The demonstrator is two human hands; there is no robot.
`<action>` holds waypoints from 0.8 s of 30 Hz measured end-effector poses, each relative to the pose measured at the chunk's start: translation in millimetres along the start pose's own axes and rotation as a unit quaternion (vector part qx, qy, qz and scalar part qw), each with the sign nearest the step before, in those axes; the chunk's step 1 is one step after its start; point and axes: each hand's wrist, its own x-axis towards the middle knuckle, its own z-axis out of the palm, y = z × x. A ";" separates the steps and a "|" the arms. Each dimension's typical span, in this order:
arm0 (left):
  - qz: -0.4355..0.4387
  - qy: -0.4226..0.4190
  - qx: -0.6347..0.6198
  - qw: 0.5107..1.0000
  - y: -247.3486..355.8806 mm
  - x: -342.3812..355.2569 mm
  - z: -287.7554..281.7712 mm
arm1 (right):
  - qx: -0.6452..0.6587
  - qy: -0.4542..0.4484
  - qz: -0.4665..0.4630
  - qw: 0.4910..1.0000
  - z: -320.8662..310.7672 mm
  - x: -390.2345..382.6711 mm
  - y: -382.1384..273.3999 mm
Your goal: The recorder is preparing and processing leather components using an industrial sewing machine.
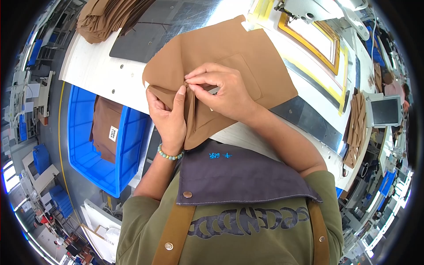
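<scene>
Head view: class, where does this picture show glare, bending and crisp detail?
Head view, top: glare whitens the shiny surface beyond the brown fabric; head view, left: the yellow floor line bows, and the corners go black; head view, centre: left hand and right hand look sharp.

At the dial's centre we have matt brown cloth (221, 46), smooth across its face and softly creased lower down; the bundle (104, 20) between ten and eleven o'clock looks like the same fabric. We see a pale tabletop (92, 70), smooth with a low sheen, at ten o'clock. Our bin (130, 150) at nine o'clock is smooth, slightly glossy blue plastic. Toward two o'clock, the yellow frame (336, 53) looks glossy. At six o'clock, our apron (238, 176) is matt dark cloth with a shiny metal snap (187, 194).
</scene>
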 end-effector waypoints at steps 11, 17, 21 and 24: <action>0.020 0.000 -0.017 1.000 -4.7 0.4 2.4 | 0.021 0.022 0.005 1.000 -1.7 -1.7 -0.9; -0.003 -0.002 -0.026 1.000 -1.9 6.2 6.3 | 0.068 0.036 0.041 0.996 -1.9 -0.5 2.4; -0.011 0.002 -0.016 1.000 0.3 6.1 5.6 | 0.084 0.016 0.066 0.994 -4.7 0.3 0.6; -0.018 0.002 -0.016 1.000 1.5 4.8 5.1 | 0.074 -0.003 0.083 0.994 -7.7 0.2 -4.7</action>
